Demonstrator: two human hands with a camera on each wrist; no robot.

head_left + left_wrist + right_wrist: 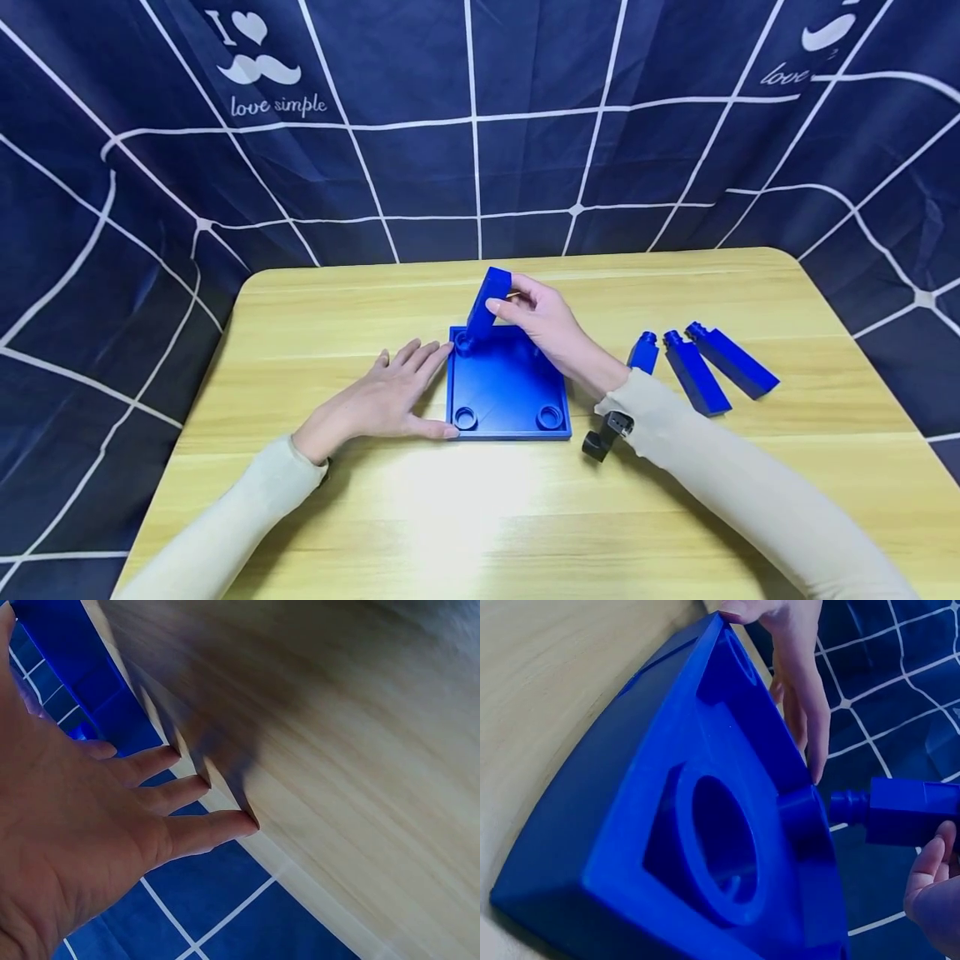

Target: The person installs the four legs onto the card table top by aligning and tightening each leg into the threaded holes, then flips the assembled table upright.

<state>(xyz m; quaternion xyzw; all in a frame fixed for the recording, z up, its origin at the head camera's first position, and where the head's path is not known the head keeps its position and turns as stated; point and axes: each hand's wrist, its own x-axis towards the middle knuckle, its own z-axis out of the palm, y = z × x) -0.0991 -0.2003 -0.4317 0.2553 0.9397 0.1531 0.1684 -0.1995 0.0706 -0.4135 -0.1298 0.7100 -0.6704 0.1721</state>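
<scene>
A square blue base (pixel 504 385) with a raised rim lies on the table, a round ring socket (pixel 466 418) in each visible corner. My right hand (pixel 553 327) pinches a blue leg (pixel 486 302) between thumb and fingers, tilted over the base's far-left socket. In the right wrist view the leg's (pixel 907 811) grooved end points at that corner socket (pixel 799 810), with a small gap showing. My left hand (pixel 378 400) lies spread along the base's left side, thumb at the near corner and fingertips by the far one. In the left wrist view its fingers (pixel 202 832) are extended.
Three more blue legs lie to the right: one (pixel 643 352) partly behind my right sleeve, another (pixel 697 375) beside it, and the third (pixel 735 362) farthest right. A black wrist device (pixel 607 437) hangs below my right cuff. A dark blue curtain (pixel 420 167) surrounds the wooden table (pixel 360 517).
</scene>
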